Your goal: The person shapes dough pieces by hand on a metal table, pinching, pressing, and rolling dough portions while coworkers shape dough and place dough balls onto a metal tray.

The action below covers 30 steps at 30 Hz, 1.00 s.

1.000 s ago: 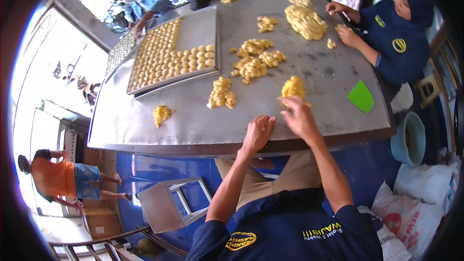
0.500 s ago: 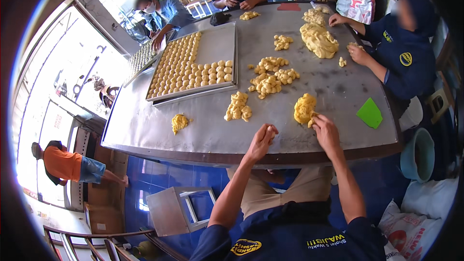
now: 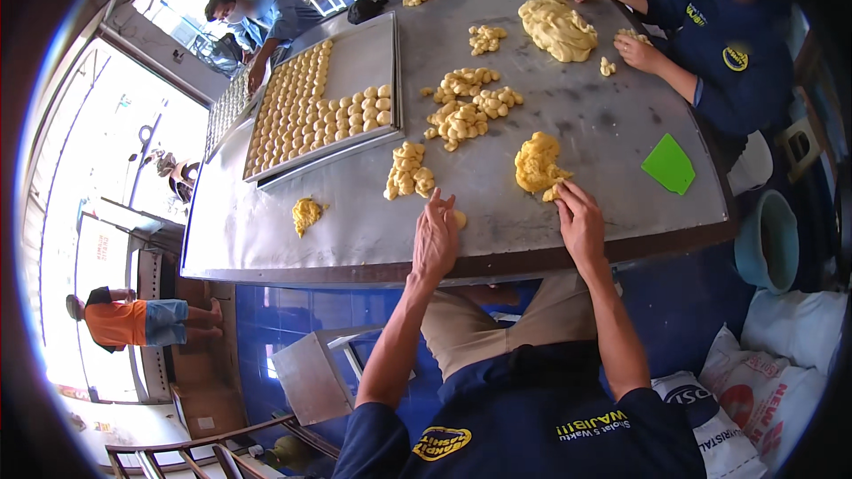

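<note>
Yellow paste (image 3: 538,162), one soft mound, lay on the metal table (image 3: 355,239), right of the middle of its near side; the right hand (image 3: 577,217) was at the mound's near edge, thumb and fingertips pinched on a small bit of it; the left hand (image 3: 434,239), back upward, had its fingers stretched straight and unclenched, its underside hidden; dough round (image 3: 461,219), one, pale, lay just beside the left fingers, whether touching could not be told.

Dough pieces (image 3: 408,170), one heap, lay just beyond the left fingertips; dough clusters (image 3: 461,121), a broader group, lay farther up the table; small cluster (image 3: 486,39), one, lay beyond these; large dough mass (image 3: 557,28), smooth and folded, lay toward the far right; paste lump (image 3: 306,215), yellow, smaller than the mound, lay near the left end of the near side; scraper (image 3: 669,166), green and flat, lay near the right edge.

Baking tray (image 3: 364,49), large, held rows of round dough balls (image 3: 297,111); second tray (image 3: 229,108), partly hidden, lay left of it with rows of pale pieces; co-worker in navy (image 3: 728,44), one, was at the right edge, hands near the large dough mass; co-worker in light blue (image 3: 271,22), one, reached to the second tray; bucket (image 3: 767,244), blue, stood at lower right.
</note>
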{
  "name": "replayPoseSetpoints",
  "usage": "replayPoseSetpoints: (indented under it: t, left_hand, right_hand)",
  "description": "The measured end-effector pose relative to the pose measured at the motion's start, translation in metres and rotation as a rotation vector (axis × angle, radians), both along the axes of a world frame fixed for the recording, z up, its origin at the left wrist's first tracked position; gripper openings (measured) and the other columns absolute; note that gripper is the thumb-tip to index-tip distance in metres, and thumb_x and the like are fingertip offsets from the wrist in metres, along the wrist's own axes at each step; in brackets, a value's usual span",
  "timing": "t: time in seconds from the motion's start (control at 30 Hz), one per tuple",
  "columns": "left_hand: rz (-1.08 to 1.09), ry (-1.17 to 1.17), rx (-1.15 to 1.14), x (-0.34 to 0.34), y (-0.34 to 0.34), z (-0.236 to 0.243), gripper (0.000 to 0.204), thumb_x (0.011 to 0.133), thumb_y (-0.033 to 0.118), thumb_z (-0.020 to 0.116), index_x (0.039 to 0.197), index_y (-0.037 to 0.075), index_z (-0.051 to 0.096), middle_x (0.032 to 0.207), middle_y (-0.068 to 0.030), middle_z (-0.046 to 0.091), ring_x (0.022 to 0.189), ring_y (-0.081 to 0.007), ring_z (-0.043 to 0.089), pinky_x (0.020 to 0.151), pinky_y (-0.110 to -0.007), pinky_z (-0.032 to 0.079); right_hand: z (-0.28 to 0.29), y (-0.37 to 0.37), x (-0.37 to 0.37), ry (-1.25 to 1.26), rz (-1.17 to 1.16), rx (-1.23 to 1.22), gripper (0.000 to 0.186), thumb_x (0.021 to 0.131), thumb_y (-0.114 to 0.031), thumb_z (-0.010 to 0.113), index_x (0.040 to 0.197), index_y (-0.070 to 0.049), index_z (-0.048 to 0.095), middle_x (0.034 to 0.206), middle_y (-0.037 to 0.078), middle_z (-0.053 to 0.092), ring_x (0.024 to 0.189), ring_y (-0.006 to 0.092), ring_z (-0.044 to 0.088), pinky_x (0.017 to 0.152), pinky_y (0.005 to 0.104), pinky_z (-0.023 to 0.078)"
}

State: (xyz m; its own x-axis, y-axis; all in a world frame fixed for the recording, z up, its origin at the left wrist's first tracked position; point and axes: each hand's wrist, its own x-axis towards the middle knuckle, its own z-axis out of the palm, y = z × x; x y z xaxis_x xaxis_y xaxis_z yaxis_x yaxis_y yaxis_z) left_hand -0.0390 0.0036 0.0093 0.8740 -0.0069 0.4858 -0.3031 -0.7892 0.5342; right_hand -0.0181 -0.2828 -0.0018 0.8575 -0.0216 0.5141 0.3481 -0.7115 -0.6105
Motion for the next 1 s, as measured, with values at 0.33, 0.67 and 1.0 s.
replayPoseSetpoints:
  t: [0.33, 0.67, 1.0]
  left_hand:
    - [0.2, 0.073, 0.231, 0.078, -0.005, 0.002, 0.027, 0.106, 0.03, 0.049, 0.099, 0.006, 0.058, 0.099, -0.0165, 0.066, 0.1, -0.0372, 0.059, 0.087, -0.054, 0.042]
    - [-0.194, 0.589, -0.012, -0.02, 0.02, 0.044, 0.027, 0.098, 0.021, 0.065, 0.122, 0.007, 0.064, 0.118, -0.0177, 0.066, 0.107, -0.0345, 0.066, 0.09, -0.047, 0.053]
    - [0.405, 0.053, 0.157, 0.043, 0.114, 0.001, 0.047, 0.092, 0.009, 0.065, 0.137, 0.004, 0.053, 0.11, -0.0194, 0.071, 0.106, -0.0398, 0.064, 0.091, -0.048, 0.052]
  right_hand:
    - [0.003, 0.003, -0.003, 0.005, 0.028, 0.004, 0.03, 0.092, -0.001, 0.069, 0.122, 0.003, 0.071, 0.126, 0.017, 0.07, 0.115, 0.0363, 0.064, 0.1, 0.041, 0.052]
    - [0.002, -0.003, -0.005, 0.044, 0.023, 0.009, 0.031, 0.092, -0.001, 0.068, 0.123, 0.001, 0.07, 0.13, 0.015, 0.068, 0.118, 0.0345, 0.062, 0.101, 0.0414, 0.051]
    - [0.008, 0.007, -0.007, 0.067, 0.072, 0.016, 0.033, 0.093, -0.001, 0.066, 0.125, 0.003, 0.069, 0.131, 0.016, 0.067, 0.119, 0.0356, 0.061, 0.103, 0.0409, 0.05]
